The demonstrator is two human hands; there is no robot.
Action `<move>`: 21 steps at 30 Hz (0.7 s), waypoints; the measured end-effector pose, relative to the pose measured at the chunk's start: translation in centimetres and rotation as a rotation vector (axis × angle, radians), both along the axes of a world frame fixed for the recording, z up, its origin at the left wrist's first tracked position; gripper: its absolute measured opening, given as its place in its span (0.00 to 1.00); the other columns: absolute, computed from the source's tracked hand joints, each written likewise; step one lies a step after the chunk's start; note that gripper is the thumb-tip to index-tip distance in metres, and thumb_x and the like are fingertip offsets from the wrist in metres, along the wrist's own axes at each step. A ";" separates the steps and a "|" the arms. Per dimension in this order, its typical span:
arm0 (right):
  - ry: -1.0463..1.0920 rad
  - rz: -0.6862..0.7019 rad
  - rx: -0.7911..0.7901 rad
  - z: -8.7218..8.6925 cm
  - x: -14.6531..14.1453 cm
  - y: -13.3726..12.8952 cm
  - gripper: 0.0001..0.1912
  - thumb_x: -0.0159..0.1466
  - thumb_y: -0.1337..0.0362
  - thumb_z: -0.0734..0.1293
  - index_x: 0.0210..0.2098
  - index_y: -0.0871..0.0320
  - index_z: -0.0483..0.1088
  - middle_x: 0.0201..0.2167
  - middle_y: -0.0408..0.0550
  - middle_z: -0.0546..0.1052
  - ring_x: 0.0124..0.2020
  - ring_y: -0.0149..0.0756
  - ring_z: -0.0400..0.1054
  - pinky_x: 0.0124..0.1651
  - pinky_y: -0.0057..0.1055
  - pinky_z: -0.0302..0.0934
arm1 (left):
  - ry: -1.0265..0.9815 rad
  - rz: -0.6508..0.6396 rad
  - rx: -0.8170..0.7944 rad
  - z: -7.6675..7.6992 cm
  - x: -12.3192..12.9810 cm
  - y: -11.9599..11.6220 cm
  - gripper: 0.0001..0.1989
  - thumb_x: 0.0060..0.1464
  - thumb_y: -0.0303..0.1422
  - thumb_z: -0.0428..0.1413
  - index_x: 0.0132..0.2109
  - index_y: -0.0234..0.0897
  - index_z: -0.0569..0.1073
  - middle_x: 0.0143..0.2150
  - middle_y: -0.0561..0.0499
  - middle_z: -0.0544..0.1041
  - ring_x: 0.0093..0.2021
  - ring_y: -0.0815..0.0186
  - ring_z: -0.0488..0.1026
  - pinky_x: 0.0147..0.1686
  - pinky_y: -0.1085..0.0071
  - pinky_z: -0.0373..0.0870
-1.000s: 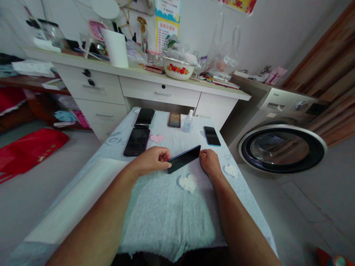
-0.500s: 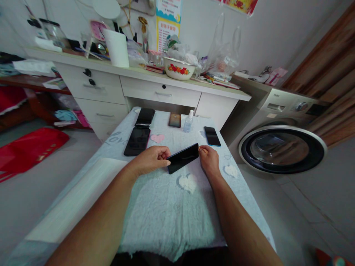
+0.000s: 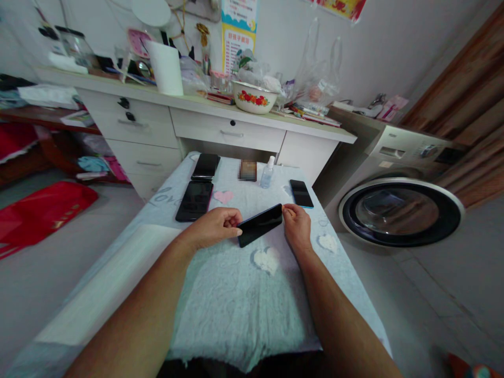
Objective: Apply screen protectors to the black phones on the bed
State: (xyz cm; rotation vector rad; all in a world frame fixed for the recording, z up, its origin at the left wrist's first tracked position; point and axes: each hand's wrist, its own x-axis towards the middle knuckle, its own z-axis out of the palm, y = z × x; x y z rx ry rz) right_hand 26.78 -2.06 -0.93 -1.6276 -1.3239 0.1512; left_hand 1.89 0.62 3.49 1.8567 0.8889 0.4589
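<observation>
A black phone [image 3: 260, 226] is held tilted above the cloth-covered table [image 3: 244, 310], its dark screen facing me. My left hand [image 3: 220, 226] grips its left end between thumb and curled fingers. At the opposite end, my right hand [image 3: 295, 223] pinches the phone's right edge. Another dark phone with a reddish edge [image 3: 195, 201] lies beyond my left hand, and black devices [image 3: 205, 167] lie just behind it. Past my right hand rests a phone with a blue edge [image 3: 301, 193]. A clear spray bottle [image 3: 266, 173] stands upright near the far edge, beside a blurred brown item [image 3: 248, 170].
Behind the table runs a white counter [image 3: 232, 128] carrying a flowered bowl [image 3: 254, 98], a white paper roll [image 3: 165, 68] and plastic bags. A washing machine [image 3: 401, 184] stands on the right. Something red [image 3: 47, 215] lies on the left.
</observation>
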 end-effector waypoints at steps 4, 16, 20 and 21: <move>0.010 0.016 0.026 -0.1 0.2 0.2 0.13 0.60 0.61 0.61 0.36 0.60 0.75 0.36 0.52 0.77 0.40 0.41 0.70 0.46 0.36 0.62 | -0.016 -0.008 0.000 -0.1 0.0 0.1 0.07 0.45 0.35 0.56 0.31 0.37 0.67 0.24 0.58 0.64 0.25 0.71 0.62 0.26 0.75 0.58; -0.188 0.010 -0.289 0.4 0.6 0.1 0.15 0.57 0.66 0.59 0.34 0.59 0.78 0.32 0.51 0.79 0.37 0.40 0.71 0.40 0.31 0.59 | -0.024 0.003 -0.017 0.0 0.0 0.0 0.07 0.45 0.34 0.56 0.30 0.36 0.67 0.24 0.58 0.66 0.26 0.71 0.63 0.26 0.75 0.59; -0.197 0.009 -0.307 0.5 0.7 0.1 0.16 0.55 0.67 0.59 0.32 0.59 0.78 0.31 0.51 0.79 0.35 0.39 0.71 0.38 0.30 0.58 | -0.024 0.001 -0.016 0.0 0.0 0.0 0.07 0.44 0.35 0.57 0.30 0.36 0.67 0.24 0.58 0.66 0.25 0.71 0.63 0.26 0.75 0.59; -0.179 0.016 -0.306 0.4 0.8 0.2 0.16 0.55 0.67 0.59 0.32 0.59 0.78 0.30 0.50 0.79 0.35 0.39 0.71 0.37 0.29 0.58 | -0.023 0.003 -0.015 -0.1 0.0 0.1 0.07 0.44 0.35 0.57 0.30 0.36 0.68 0.23 0.58 0.66 0.25 0.71 0.63 0.26 0.76 0.59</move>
